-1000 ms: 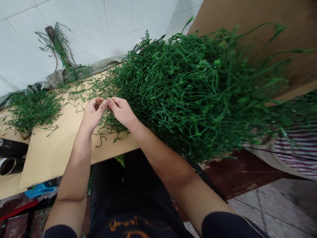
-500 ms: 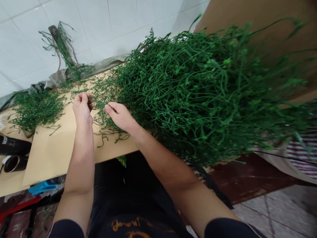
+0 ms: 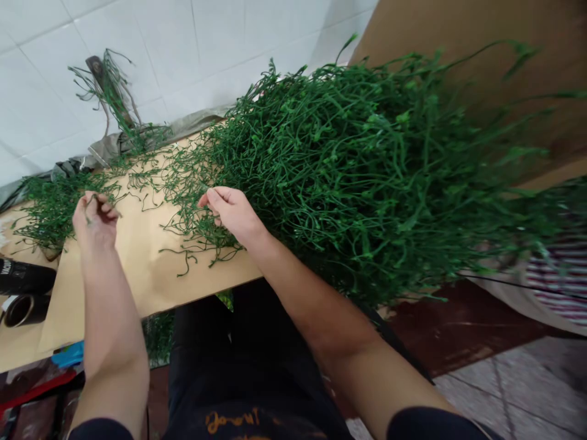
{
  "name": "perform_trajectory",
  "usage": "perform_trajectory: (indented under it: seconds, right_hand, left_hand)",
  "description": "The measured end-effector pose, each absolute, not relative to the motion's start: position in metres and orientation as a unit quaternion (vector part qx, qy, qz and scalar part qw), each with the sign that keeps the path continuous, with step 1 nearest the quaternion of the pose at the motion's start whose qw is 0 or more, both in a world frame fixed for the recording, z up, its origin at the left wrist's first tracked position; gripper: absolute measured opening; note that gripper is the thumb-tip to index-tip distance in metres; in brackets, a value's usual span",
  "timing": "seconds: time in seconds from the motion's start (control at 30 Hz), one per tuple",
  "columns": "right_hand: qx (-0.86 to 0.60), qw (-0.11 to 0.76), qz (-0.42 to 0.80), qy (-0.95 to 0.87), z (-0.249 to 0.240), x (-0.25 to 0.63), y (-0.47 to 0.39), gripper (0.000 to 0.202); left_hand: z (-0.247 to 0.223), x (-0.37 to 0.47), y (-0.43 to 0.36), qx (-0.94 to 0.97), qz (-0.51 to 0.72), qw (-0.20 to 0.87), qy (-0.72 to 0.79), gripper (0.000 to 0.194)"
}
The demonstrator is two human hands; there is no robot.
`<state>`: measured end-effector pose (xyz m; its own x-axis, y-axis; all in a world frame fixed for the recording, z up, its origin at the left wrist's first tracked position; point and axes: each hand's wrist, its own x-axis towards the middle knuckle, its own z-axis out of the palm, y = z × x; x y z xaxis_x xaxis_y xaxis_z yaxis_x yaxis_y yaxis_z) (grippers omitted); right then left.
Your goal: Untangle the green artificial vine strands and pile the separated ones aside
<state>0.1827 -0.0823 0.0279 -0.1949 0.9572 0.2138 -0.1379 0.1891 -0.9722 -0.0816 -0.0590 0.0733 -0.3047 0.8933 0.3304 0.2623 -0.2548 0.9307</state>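
My left hand (image 3: 97, 223) is over the left part of the cardboard, fingers curled around a thin green stem (image 3: 90, 208). Just beyond it lies a smaller heap of green stems (image 3: 51, 205). My right hand (image 3: 232, 211) is closed in a pinch over loose green stems (image 3: 183, 177); whatever sits between its thumb and finger is too small to make out. Beside the right hand rises a large pile of thin, budded green stems (image 3: 348, 165), which look like artificial greenery.
The stems lie on a cardboard sheet (image 3: 151, 269) that ends at my waist. A wooden post (image 3: 107, 85) draped with stems leans by the tiled wall (image 3: 169, 43). Black cylinders (image 3: 27, 275) lie at left. Tall cardboard (image 3: 541, 55) stands behind the big pile.
My left hand has moved left, away from my right hand, carrying a thin stem towards the smaller heap. The right hand has stayed near the loose stems, shifting slightly right.
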Motion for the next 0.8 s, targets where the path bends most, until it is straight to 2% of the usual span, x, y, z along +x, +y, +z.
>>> perform_trajectory:
  seconds: [0.03, 0.1, 0.13, 0.3, 0.47, 0.6, 0.7, 0.8]
  right_hand:
    - [-0.368, 0.527, 0.542, -0.541, 0.029, 0.183, -0.075, 0.027]
    - [-0.375, 0.531, 0.567, -0.506, 0.032, 0.183, -0.063, 0.020]
    - [-0.378, 0.532, 0.575, -0.493, 0.034, 0.183, -0.059, 0.016]
    - [-0.391, 0.553, 0.578, -0.456, 0.037, 0.183, -0.048, 0.016]
    - [-0.352, 0.546, 0.563, -0.511, 0.037, 0.185, -0.053, 0.032]
    - [-0.338, 0.533, 0.560, -0.537, 0.040, 0.180, -0.065, 0.035]
    - [-0.309, 0.504, 0.560, -0.580, 0.040, 0.167, -0.076, 0.035]
    - [-0.281, 0.439, 0.561, -0.643, 0.038, 0.155, -0.084, 0.032]
  left_hand:
    - [0.079, -0.081, -0.074, 0.475, 0.635, 0.283, 0.538, 0.047]
    - [0.089, -0.076, -0.104, 0.484, 0.603, 0.335, 0.538, 0.030]
    - [0.092, -0.072, -0.116, 0.498, 0.581, 0.340, 0.547, 0.029]
    - [0.085, -0.052, -0.133, 0.537, 0.517, 0.351, 0.567, 0.035]
    - [0.073, -0.032, -0.115, 0.535, 0.544, 0.366, 0.533, 0.029]
    - [0.072, -0.018, -0.106, 0.538, 0.558, 0.361, 0.518, 0.026]
    - [0.068, -0.005, -0.100, 0.546, 0.560, 0.340, 0.522, 0.024]
    - [0.062, 0.006, -0.089, 0.558, 0.561, 0.312, 0.526, 0.025]
